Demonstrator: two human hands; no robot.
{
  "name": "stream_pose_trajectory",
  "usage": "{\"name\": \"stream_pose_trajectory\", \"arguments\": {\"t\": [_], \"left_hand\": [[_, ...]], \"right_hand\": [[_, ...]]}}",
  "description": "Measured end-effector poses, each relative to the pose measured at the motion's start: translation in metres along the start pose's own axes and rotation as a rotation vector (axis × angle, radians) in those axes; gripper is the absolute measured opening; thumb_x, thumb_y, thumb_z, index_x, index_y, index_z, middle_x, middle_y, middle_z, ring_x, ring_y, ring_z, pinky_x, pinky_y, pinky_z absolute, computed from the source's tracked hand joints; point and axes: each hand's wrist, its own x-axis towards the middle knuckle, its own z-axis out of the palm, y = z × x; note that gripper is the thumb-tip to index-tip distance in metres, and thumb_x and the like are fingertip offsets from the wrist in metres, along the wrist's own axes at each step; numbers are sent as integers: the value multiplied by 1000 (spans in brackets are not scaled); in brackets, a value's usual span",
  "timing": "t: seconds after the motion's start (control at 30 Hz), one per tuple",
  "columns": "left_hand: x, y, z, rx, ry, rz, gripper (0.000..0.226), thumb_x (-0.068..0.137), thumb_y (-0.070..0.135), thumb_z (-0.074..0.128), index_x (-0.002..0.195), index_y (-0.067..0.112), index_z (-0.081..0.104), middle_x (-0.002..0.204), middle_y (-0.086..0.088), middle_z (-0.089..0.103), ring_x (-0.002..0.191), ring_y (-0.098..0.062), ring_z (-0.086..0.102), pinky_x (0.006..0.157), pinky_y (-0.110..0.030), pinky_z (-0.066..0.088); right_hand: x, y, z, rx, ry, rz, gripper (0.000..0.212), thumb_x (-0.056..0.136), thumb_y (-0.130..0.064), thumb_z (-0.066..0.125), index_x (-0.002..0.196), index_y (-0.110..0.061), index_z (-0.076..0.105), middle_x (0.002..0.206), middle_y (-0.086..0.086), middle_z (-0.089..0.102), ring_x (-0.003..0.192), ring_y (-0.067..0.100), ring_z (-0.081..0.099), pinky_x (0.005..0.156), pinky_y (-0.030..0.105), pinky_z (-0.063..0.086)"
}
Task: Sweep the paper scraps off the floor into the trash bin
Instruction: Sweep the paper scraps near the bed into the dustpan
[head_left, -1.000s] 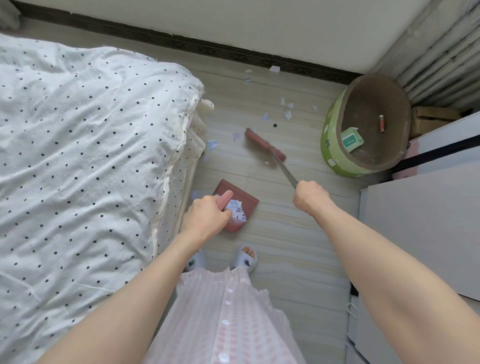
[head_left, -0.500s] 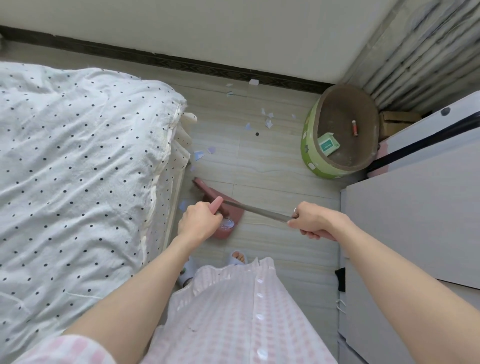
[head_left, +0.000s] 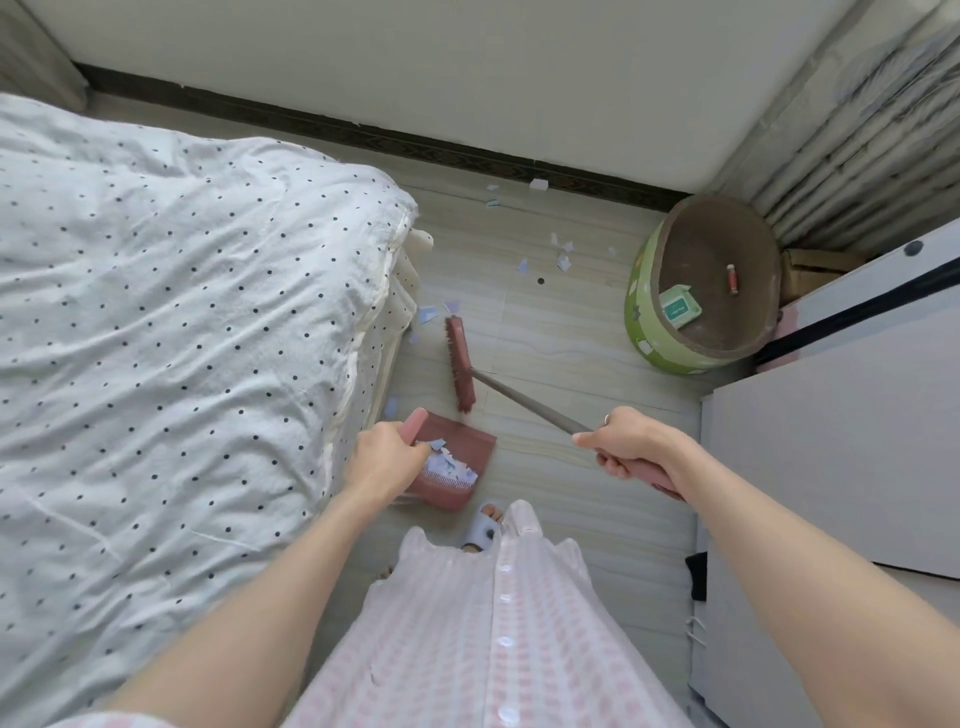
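Observation:
My left hand (head_left: 387, 454) grips the handle of a dusty-red dustpan (head_left: 457, 467) that rests on the floor beside the bed and holds a small heap of white and blue scraps. My right hand (head_left: 631, 449) is closed on the handle of a red broom (head_left: 458, 364), whose head stands on the floor just beyond the dustpan's mouth. Loose paper scraps (head_left: 561, 254) lie farther off toward the wall, and a few more lie by the bed's edge (head_left: 428, 314). The green trash bin (head_left: 701, 286) stands at the right, open, with a green packet and a red item inside.
A bed with a white dotted cover (head_left: 182, 322) fills the left side. A white cabinet (head_left: 831, 441) blocks the right. The wall with a dark skirting board (head_left: 467, 156) closes the far end. My slippered foot (head_left: 485, 527) stands just behind the dustpan.
The broom head has swung out of the dustpan, forward along the bed's edge. The dustpan stays on the floor in my left hand, scraps in it.

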Motion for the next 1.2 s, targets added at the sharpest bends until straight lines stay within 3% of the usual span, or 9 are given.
{"name": "stream_pose_trajectory", "arguments": {"t": [0.07, 0.27, 0.47, 0.57, 0.7, 0.8, 0.93, 1.0, 1.2], "left_hand": [[-7, -13, -3, 4, -3, -3, 19, 84, 19, 56, 67, 13, 48, 62, -3, 50, 66, -28, 52, 55, -28, 36], [-33, -57, -4, 43, -33, 38, 25, 83, 21, 55, 97, 4, 66, 66, -4, 55, 68, -31, 59, 61, -33, 45], [-46, -93, -6, 48, -35, 39, 16, 84, 20, 54, 96, 13, 62, 78, -3, 60, 72, -25, 58, 60, -28, 41], [-48, -101, -7, 84, -57, 55, 3, 84, 20, 54, 83, 18, 56, 74, -1, 57, 76, -26, 59, 56, -28, 39], [-44, -101, -5, 117, -51, 74, 24, 82, 18, 53, 60, 18, 43, 62, 1, 49, 67, -26, 51, 51, -29, 32], [-35, -93, -5, 134, -44, 70, 19, 81, 20, 53, 63, 15, 47, 62, 0, 51, 67, -25, 51, 52, -28, 33], [-20, -73, -5, 141, -32, 69, 21, 80, 20, 52, 61, 17, 46, 60, 0, 49, 65, -26, 49, 54, -29, 34], [-12, -58, -5, 147, -25, 69, 22, 81, 21, 52, 60, 18, 45, 60, 0, 51, 66, -26, 50, 53, -28, 34], [30, 13, 1, 111, -12, 42, 20, 81, 24, 54, 88, 10, 67, 70, -5, 59, 74, -31, 60, 58, -31, 40]], "right_hand": [[-2, -1, 16, 30, -12, -1, 27, 92, -15, 59, 71, -7, 45, 53, 6, 43, 23, 8, 36, 33, 12, 32], [7, -8, 77, 295, -98, 69, 26, 98, -18, 49, 75, -9, 42, 55, 5, 43, 31, 9, 38, 34, 16, 33], [13, -6, 152, 432, -168, 75, 25, 98, -16, 47, 75, -9, 40, 58, 4, 39, 29, 6, 38, 31, 14, 32], [18, -4, 168, 363, -172, 67, 26, 98, -18, 48, 74, -10, 41, 58, 6, 42, 37, 9, 39, 34, 17, 34], [27, -10, 177, 182, -189, 74, 29, 99, -24, 42, 76, -7, 43, 59, 8, 49, 45, 15, 41, 53, 27, 38], [29, -11, 169, -224, -86, 94, 31, 100, -19, 36, 79, -2, 51, 66, 11, 54, 49, 19, 47, 49, 20, 40], [43, -6, 130, -538, 109, 74, 32, 96, -22, 44, 122, -9, 58, 124, 11, 61, 100, 25, 62, 84, 31, 48], [49, -9, 103, -595, 127, 67, 34, 96, -26, 45, 124, -10, 56, 129, 9, 58, 115, 26, 60, 92, 32, 47], [85, -27, -1, -675, 211, 67, 33, 97, -21, 40, 125, -11, 56, 126, 10, 59, 114, 27, 60, 92, 33, 47]]}}
